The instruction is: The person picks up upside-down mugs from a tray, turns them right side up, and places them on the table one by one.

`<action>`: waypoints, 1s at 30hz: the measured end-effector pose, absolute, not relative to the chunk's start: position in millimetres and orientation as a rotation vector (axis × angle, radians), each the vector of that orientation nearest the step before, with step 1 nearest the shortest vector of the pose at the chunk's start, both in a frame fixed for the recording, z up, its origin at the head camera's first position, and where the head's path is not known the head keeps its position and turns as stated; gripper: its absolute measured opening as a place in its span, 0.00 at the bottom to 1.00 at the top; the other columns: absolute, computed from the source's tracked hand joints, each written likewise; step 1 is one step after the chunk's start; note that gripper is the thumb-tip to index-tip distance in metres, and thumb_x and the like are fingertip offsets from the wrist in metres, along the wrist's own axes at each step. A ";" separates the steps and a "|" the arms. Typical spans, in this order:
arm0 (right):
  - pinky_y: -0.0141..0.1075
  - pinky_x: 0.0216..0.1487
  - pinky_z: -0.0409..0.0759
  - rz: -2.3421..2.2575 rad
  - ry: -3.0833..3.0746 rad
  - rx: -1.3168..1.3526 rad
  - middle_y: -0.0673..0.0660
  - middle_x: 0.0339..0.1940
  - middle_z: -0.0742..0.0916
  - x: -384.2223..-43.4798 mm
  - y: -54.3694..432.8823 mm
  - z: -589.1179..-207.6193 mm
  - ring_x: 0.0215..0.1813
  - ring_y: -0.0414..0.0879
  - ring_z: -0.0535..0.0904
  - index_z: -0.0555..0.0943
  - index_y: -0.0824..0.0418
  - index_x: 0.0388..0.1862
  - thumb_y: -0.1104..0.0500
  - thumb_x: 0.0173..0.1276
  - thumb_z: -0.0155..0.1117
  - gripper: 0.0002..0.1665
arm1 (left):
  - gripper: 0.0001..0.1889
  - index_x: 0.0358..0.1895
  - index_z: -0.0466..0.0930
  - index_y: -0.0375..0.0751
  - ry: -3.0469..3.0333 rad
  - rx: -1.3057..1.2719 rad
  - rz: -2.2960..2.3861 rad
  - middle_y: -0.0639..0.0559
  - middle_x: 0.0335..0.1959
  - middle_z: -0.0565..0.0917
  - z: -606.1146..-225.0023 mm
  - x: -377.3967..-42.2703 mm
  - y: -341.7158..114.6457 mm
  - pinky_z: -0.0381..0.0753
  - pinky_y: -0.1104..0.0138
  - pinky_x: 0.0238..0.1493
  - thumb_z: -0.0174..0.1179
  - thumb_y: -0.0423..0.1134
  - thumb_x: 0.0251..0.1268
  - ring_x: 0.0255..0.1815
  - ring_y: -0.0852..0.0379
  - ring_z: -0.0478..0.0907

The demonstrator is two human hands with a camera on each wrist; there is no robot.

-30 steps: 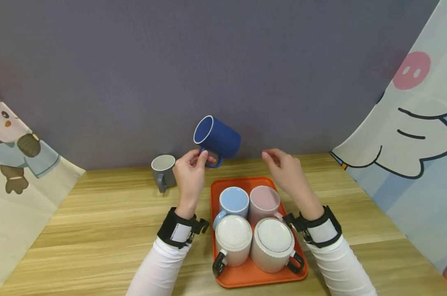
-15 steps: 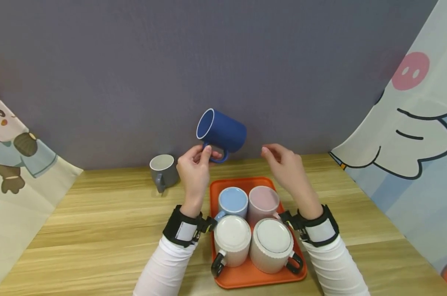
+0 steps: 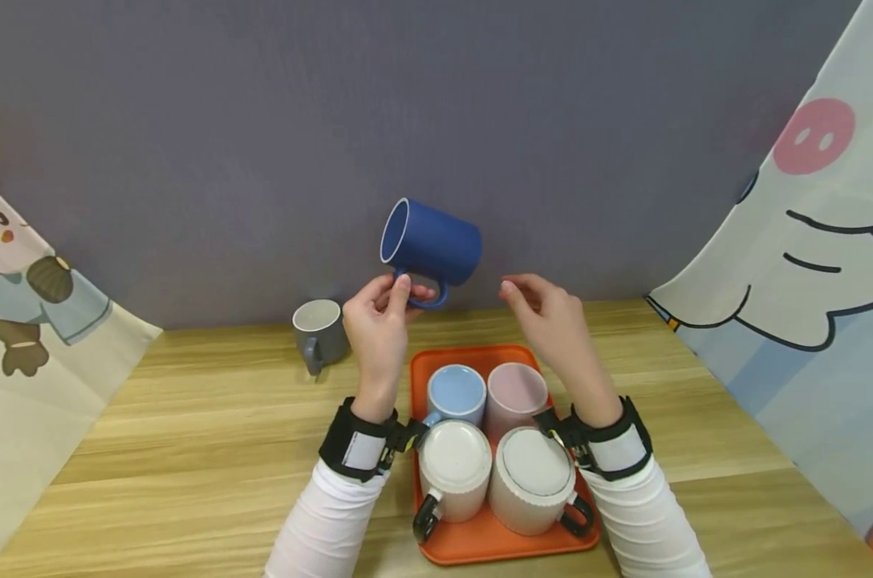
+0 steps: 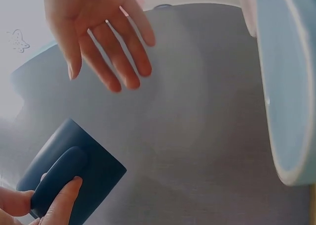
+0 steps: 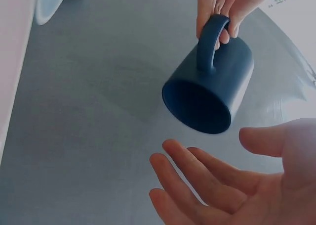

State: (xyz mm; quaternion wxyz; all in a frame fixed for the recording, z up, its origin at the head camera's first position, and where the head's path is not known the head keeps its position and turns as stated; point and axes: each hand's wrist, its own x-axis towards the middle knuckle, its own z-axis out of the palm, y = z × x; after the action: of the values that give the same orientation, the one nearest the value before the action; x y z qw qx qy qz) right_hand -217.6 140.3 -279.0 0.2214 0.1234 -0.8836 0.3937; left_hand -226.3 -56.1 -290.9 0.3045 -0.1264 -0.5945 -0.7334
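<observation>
A dark blue mug [image 3: 431, 241] with a white rim hangs in the air past the tray's far edge. It lies on its side, mouth to the left and handle downward. My left hand [image 3: 380, 325] pinches that handle between thumb and fingers. Seen from the right wrist, the dark blue mug [image 5: 210, 86] is close over my right hand [image 5: 222, 190], whose fingers are extended and relaxed. A small gap separates this hand from the mug, and it holds nothing. Also in the left wrist view, my right hand [image 4: 101, 37] spreads its fingers above the mug [image 4: 74, 170].
Below the hands stands an orange tray [image 3: 509, 554] with a light blue mug [image 3: 456, 391], a pink mug [image 3: 516, 389] and two white mugs [image 3: 454, 466] with black handles, all upside down. A grey mug [image 3: 322, 333] stands upright left of the tray, near the grey back wall.
The left hand has raised the blue mug and shifted it slightly right, its tilt now a little flatter. The right hand has risen and moved slightly left, nearer the mug.
</observation>
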 end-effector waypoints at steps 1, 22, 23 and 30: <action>0.47 0.51 0.80 1.092 -2.447 0.346 0.58 0.44 0.88 -216.9 139.1 -278.2 0.48 0.52 0.84 0.79 0.63 0.55 0.49 0.73 0.53 0.22 | 0.10 0.35 0.81 0.25 -1.572 -0.333 -1.948 0.29 0.28 0.83 -290.0 -225.6 -55.5 0.85 0.61 0.34 0.57 0.33 0.66 0.28 0.50 0.85; 0.45 0.46 0.80 1.177 -2.532 0.384 0.57 0.38 0.88 -219.0 118.4 -282.7 0.41 0.50 0.83 0.83 0.61 0.44 0.42 0.73 0.50 0.25 | 0.10 0.36 0.78 0.23 -1.477 -0.330 -2.180 0.30 0.29 0.83 -289.1 -217.1 -29.6 0.84 0.59 0.39 0.53 0.30 0.68 0.30 0.52 0.86; 0.45 0.47 0.80 1.198 -2.535 0.391 0.57 0.38 0.89 -219.1 118.6 -282.6 0.43 0.50 0.83 0.83 0.62 0.45 0.42 0.73 0.50 0.26 | 0.10 0.36 0.78 0.23 -1.480 -0.324 -2.181 0.30 0.29 0.83 -288.9 -216.4 -28.6 0.84 0.59 0.39 0.53 0.30 0.68 0.30 0.52 0.86; 0.42 0.43 0.83 1.398 -2.545 0.441 0.62 0.39 0.88 -220.7 117.9 -282.0 0.40 0.51 0.86 0.82 0.66 0.48 0.44 0.74 0.49 0.27 | 0.10 0.36 0.79 0.23 -1.482 -0.309 -2.195 0.29 0.31 0.83 -289.5 -213.2 -22.7 0.84 0.59 0.39 0.53 0.30 0.68 0.31 0.52 0.85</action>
State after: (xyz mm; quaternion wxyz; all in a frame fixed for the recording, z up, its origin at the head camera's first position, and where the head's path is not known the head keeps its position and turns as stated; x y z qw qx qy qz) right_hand -220.7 117.9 -282.0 0.1019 0.1492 -0.8620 0.4736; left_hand -213.2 -22.7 -289.5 0.2355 -0.1128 -0.5401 -0.8001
